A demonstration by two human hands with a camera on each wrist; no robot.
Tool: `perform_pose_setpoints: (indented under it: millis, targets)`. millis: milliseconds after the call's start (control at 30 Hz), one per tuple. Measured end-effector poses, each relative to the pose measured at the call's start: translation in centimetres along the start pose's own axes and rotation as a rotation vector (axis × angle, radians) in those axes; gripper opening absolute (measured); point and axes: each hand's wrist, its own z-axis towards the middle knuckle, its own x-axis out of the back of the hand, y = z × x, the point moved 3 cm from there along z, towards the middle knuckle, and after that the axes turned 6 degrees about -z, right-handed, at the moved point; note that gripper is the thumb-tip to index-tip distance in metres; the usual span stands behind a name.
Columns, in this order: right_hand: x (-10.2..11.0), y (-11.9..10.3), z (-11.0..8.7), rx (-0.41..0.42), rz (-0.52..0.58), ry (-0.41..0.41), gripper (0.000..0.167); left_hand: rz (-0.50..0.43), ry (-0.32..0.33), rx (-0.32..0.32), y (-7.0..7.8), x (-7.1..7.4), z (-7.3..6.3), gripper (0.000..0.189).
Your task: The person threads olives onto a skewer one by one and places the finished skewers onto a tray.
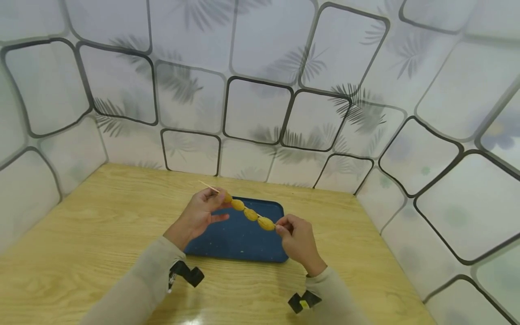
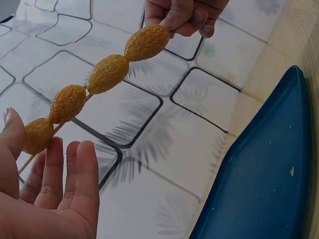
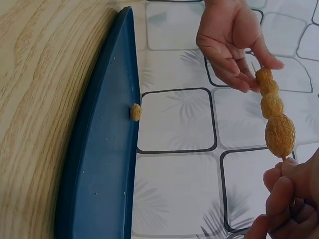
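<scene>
A thin wooden skewer [image 1: 208, 185] threaded with several wrinkled, golden-brown oval pieces [image 1: 266, 223] is held up over a blue tray [image 1: 243, 248]. My left hand [image 1: 199, 212] pinches the piece at the upper left end between thumb and fingertips, and the bare skewer tip sticks out beyond it. At the opposite end, my right hand [image 1: 298, 237] grips the skewer between thumb and fingers, right beside the largest-looking piece [image 3: 280, 135]. In the left wrist view the other fingers of the left hand [image 2: 60, 199] extend below the row.
One loose wrinkled piece [image 3: 135, 112] lies in the tray by its far edge, with small crumbs scattered on the tray floor. The tray sits on a light wooden table [image 1: 122, 216]. Patterned panels [image 1: 256, 108] stand along the table's back and sides.
</scene>
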Motion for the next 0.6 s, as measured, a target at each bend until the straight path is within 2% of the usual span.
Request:
perform_pose_setpoints:
  millis: [133,367,433,600]
  targets:
    - [0.1,0.3,0.0,-0.033,0.002,0.003,0.013,-0.028,-0.029,-0.003,-0.4,0.0,-0.1,0.036]
    - [0.1,0.6,-0.1,-0.058,0.025,0.004,0.012,-0.079,-0.163,0.005,-1.5,-0.6,-0.1,0.062]
    - [0.1,0.6,-0.1,-0.068,0.027,0.001,0.012,-0.078,-0.188,0.011,-1.9,-0.9,0.0,0.060]
    - [-0.3,0.5,0.0,-0.081,0.029,-0.008,0.012,-0.031,-0.229,0.017,-3.2,-2.0,0.0,0.038]
